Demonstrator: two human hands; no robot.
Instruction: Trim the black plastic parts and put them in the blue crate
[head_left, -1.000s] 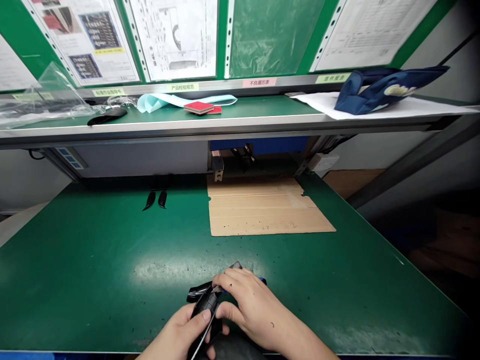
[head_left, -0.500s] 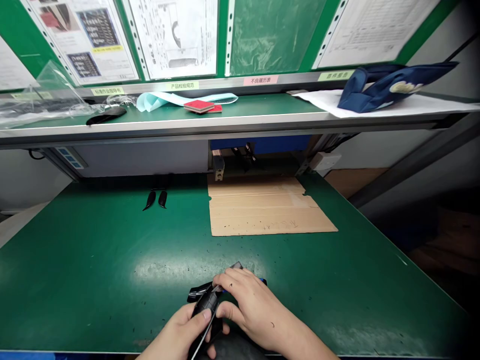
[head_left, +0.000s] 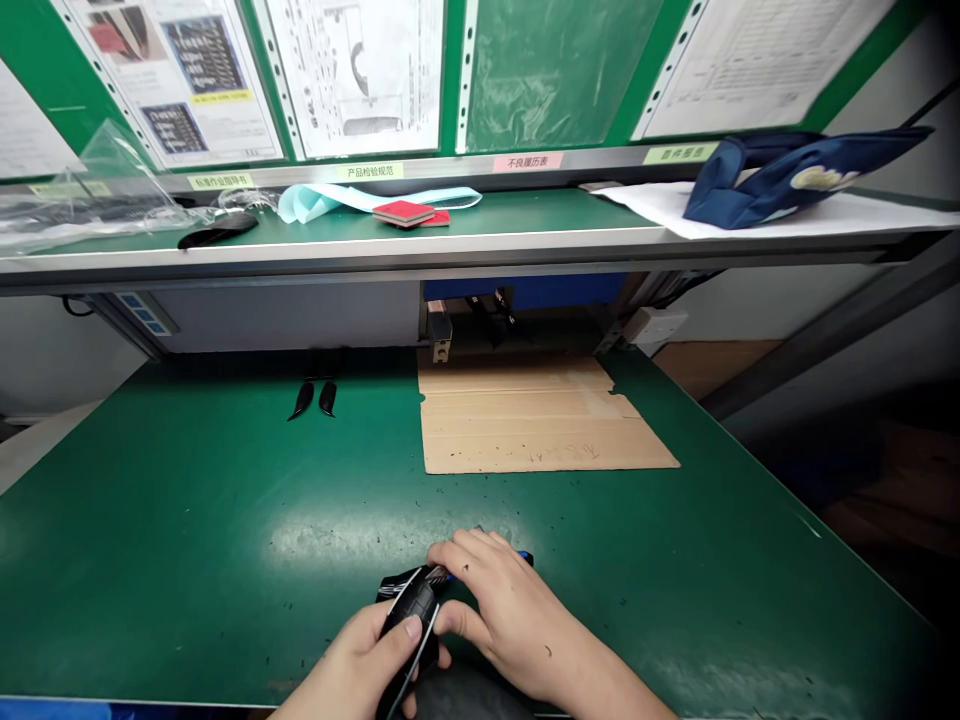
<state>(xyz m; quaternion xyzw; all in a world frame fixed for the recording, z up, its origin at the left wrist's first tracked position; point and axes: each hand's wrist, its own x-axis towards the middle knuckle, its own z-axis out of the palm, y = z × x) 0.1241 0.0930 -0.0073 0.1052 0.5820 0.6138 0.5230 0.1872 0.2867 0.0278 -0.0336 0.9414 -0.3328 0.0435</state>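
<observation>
At the near edge of the green worktable (head_left: 187,520), my left hand (head_left: 360,670) grips a glossy black curved plastic part (head_left: 411,610), thumb pressed on its top. My right hand (head_left: 510,620) is closed beside it, fingers curled over a small tool with a blue tip (head_left: 525,557) whose metal end touches the top of the part. Both hands touch the part. What lies under my right palm is hidden.
A flat cardboard sheet (head_left: 540,420) lies at mid-table. Two small black pointed parts (head_left: 315,398) sit at the back left. The upper shelf (head_left: 450,240) carries red pads (head_left: 409,213), a light-blue strip (head_left: 322,203), a black part (head_left: 217,230), plastic bags (head_left: 82,205) and a navy bag (head_left: 795,175).
The hands have barely moved; my right fingers have lowered slightly over the tool, covering the dark tip that showed above them. The view has shifted a little.
</observation>
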